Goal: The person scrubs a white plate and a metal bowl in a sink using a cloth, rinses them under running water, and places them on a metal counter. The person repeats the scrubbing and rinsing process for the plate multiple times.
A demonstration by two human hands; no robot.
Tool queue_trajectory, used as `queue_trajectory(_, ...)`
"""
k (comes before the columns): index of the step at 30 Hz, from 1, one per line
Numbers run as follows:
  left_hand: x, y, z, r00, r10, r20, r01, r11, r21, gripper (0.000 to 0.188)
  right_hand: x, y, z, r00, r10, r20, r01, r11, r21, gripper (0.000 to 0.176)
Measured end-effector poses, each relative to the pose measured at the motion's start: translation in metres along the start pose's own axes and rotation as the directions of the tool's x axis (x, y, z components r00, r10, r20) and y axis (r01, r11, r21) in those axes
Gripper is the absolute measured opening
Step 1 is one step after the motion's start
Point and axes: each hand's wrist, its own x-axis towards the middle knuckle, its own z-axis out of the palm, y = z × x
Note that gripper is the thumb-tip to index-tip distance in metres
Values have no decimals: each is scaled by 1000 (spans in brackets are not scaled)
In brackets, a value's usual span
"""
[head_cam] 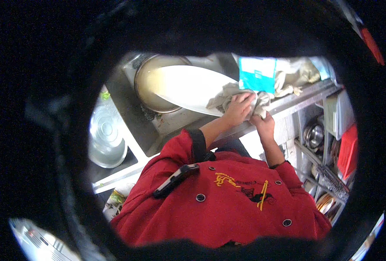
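Note:
A long white board or platter (193,86) slants across the sink, its left end over or inside a round pot of cloudy liquid (147,94). Over the right end lies a crumpled grey cloth (225,93). My left hand (240,107) grips this cloth against the white surface, fingers bent. Close beside it, my right hand (263,124) is closed around the cloth at the near right end. Whether that hand also grips the white edge is hidden by the cloth.
The metal sink (176,125) holds the pot. Left of it stands a shiny metal vessel (106,137). A blue-and-white packet (257,76) and pale crumpled material (287,83) lie on the right ledge. Shelves at right hold metal bowls (313,135) and a red container (348,151).

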Motion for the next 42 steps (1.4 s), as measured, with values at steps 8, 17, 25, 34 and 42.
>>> queue_trajectory(8,-49,-119,-38,993,-55,-109,102,861,499,53,-12,-28,-1,835,-547,57,496,705,-507,57)
queue_trajectory(17,-110,-318,-165,808,-436,-396,585,510,631,54,29,-35,-1,553,-596,582,797,176,-577,58)
queue_trajectory(25,-97,-234,-177,385,-721,-576,911,198,361,49,10,-22,-19,983,-184,23,165,814,-557,55)
queue_trajectory(34,-113,-158,-127,725,-629,-281,688,644,333,42,26,-59,3,319,-517,794,872,-168,-459,47)
queue_trajectory(42,-159,-150,-150,502,-726,-470,783,613,-110,33,69,-67,13,-171,-361,917,938,-346,39,36)
